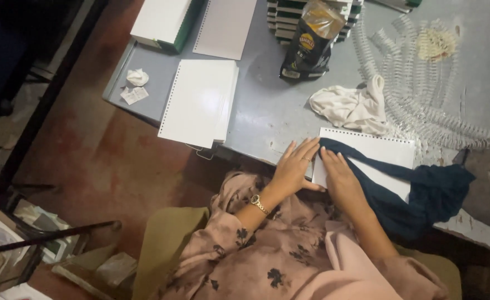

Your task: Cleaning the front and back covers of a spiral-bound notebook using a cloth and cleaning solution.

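Head view: left hand and right hand flat, fingers extended, gripping nothing, on unbound punched pad; wire coils beyond fingertips.

Under our right hand the near corner of the punched white sheet stack is covered, and a dark blue cloth hides a band across it. Beyond our left hand, a stack of books is cut off by the top edge, half hidden behind a dark snack bag. Far right of both hands, the wire binding coils blur together, so we cannot count them.
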